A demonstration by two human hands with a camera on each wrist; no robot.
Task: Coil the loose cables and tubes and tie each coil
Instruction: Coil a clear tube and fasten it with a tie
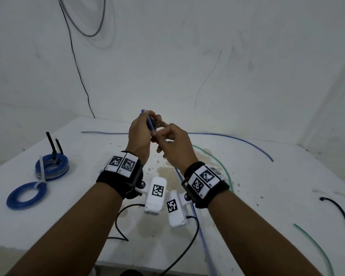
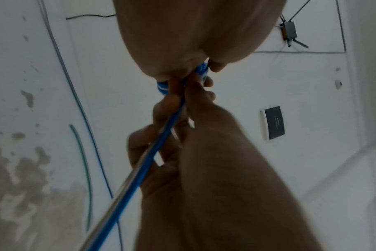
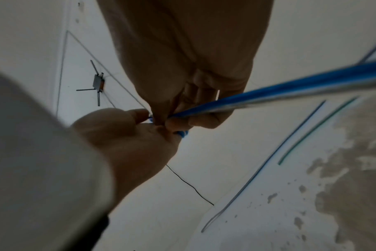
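Note:
My left hand [image 1: 150,121] grips a small, tight coil of blue tube [image 1: 150,124] above the middle of the white table [image 1: 267,186]. In the left wrist view the coil [image 2: 161,87] shows beneath the palm. Just to its right, my right hand [image 1: 163,134] pinches the same blue tube [image 3: 290,84] close to the coil. From there the loose length [image 2: 127,191] passes under my right wrist and runs down [image 1: 204,242] off the table's near edge. How many turns the coil has is hidden by my fingers.
Two tied blue coils [image 1: 52,166] [image 1: 26,194] lie at the table's left. Another blue tube [image 1: 237,139] curves across the back. Green tubes [image 1: 224,170] [image 1: 319,248] lie right of centre, a black tie [image 1: 340,213] at far right. A brown stain [image 1: 167,172] marks the middle.

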